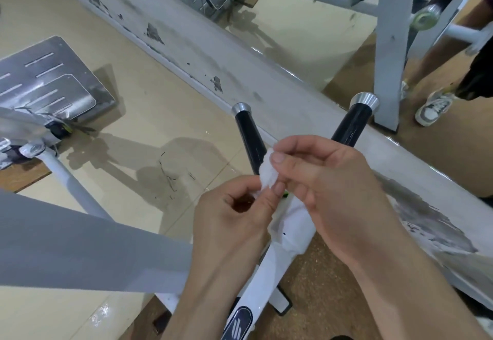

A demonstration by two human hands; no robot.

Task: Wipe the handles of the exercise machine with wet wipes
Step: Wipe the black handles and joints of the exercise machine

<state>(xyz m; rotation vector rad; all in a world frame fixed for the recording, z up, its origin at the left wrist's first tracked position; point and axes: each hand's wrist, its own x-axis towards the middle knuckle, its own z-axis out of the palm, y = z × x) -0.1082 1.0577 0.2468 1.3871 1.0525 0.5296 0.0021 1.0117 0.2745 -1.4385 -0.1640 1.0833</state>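
Two black handles with silver end caps rise from the white machine arm [269, 278]: the left handle [249, 137] and the right handle [352, 123]. A small folded white wet wipe [268, 173] sits just in front of the left handle's lower part. My right hand [328, 179] pinches the wipe's top between thumb and fingers. My left hand [237, 211] pinches its lower edge from below. Both hands hide where the handles join the arm.
A mirror along the scuffed white baseboard [202, 54] reflects the handles, the frame and a person's shoe [433, 107]. A metal footplate [50, 78] lies on the glossy floor at left. A grey frame bar [88, 251] crosses the lower left.
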